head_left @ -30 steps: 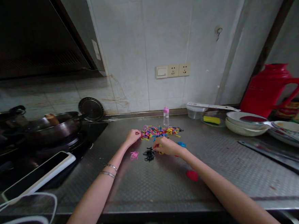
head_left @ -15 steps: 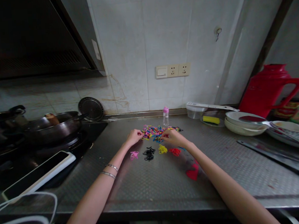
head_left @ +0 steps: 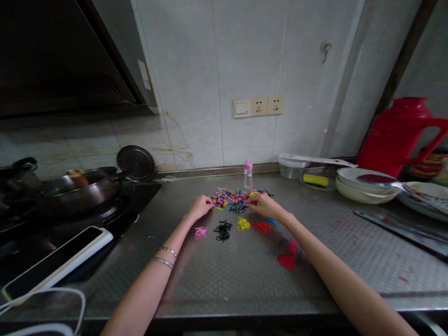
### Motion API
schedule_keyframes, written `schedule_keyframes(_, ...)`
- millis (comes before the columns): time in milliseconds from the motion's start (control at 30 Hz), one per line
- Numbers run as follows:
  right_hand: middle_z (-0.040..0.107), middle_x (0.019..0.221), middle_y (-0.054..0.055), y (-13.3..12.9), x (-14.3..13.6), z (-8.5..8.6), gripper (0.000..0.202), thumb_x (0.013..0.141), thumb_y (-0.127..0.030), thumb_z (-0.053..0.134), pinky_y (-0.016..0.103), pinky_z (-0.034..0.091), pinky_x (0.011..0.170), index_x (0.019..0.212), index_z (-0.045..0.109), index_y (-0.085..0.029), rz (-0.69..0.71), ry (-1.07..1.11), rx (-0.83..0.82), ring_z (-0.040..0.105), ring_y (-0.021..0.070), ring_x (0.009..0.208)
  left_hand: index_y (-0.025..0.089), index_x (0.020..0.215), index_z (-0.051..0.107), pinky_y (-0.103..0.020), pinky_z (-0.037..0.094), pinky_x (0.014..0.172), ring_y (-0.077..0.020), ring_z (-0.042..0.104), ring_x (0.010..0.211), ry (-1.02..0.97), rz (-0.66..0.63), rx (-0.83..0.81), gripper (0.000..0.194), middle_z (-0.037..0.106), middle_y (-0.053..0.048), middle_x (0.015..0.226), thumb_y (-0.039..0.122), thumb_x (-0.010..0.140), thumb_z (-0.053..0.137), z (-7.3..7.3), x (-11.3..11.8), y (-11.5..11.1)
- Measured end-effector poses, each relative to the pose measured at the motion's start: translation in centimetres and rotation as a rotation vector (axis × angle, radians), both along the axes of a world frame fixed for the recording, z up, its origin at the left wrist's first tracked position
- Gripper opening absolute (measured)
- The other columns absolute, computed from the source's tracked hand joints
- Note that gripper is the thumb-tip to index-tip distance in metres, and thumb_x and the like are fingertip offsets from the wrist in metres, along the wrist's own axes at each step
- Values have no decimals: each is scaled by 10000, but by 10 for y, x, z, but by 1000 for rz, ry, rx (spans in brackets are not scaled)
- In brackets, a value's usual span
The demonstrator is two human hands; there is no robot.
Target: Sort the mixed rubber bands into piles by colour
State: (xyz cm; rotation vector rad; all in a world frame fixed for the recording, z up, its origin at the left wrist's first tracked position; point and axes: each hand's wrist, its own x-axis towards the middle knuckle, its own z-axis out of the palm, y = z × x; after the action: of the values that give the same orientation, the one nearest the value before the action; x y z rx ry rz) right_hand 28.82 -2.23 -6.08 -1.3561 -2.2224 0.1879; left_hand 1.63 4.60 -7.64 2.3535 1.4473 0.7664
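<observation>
Beside the band pile (head_left: 231, 194), our left hand (head_left: 201, 206) and right hand (head_left: 265, 205) look curled; we can't tell if they grip. Bands seem light, stretchy: pinch one edge.

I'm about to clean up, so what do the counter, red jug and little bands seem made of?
The counter looks metal, probably stainless steel: dull grey sheen, textured pattern. The jug is likely plastic, smooth and faintly shiny. The bands may be rubber or soft plastic, being thin, curled loops; their finish is unclear.

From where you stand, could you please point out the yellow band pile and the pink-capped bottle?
Yellow band pile (head_left: 244, 223): head view, its middle.
Pink-capped bottle (head_left: 248, 178): head view, its clear body.
</observation>
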Motion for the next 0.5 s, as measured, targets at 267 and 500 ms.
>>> schedule_keyframes(267, 662, 751, 47, 0, 0, -1, 212, 768, -269, 491, 208, 402, 632, 789, 674, -164, 7, -4, -7, 568, 128, 669, 166, 648, 704, -220, 377, 636, -156, 570, 649, -19, -51, 7, 159, 672, -47, 693, 217, 660, 554, 6, -5, 0)
schedule_keyframes(500, 656, 735, 46, 0, 1, -2, 221, 768, -245, 474, 213, 397, 631, 793, 677, -160, 12, -19, -2, 557, 127, 660, 144, 691, 710, -222, 372, 589, -150, 558, 588, -3, -29, -5, 240, 657, -65, 636, 321, 685, 548, 5, -6, 0)
